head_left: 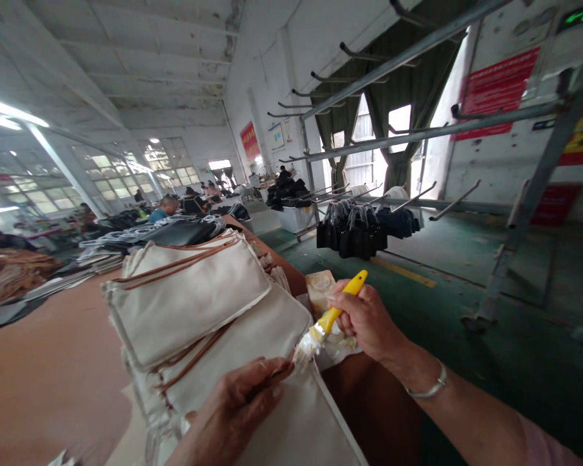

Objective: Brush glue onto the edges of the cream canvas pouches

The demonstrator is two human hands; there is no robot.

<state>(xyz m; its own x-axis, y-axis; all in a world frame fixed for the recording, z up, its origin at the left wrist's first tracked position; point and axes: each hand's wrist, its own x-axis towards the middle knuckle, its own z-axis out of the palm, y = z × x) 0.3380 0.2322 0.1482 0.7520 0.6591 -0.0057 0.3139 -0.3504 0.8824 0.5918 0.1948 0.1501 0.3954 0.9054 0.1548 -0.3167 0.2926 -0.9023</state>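
View: head
Right hand (366, 317): grip closed around a yellow-handled brush (337, 309), at 4 o'clock
Left hand (236, 404): at 6 o'clock, on the canvas panels (189, 304); grip state cannot be told
Panels: stacked on the bench (43, 362), from 6 to 11 o'clock
Handling: likely light, soft, floppy; best held by the folded edge

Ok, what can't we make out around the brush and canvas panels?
All in the head view:
Brush bristles: blurred and smeared white; contact with the panel unclear.
Brush handle: middle hidden by the right hand's grip.
Left hand: cut off by the bottom edge; hides the panel beneath it.
Canvas panels: lower ones cut off by the bottom edge; count unclear.
Distant worker: too small, hands not made out.
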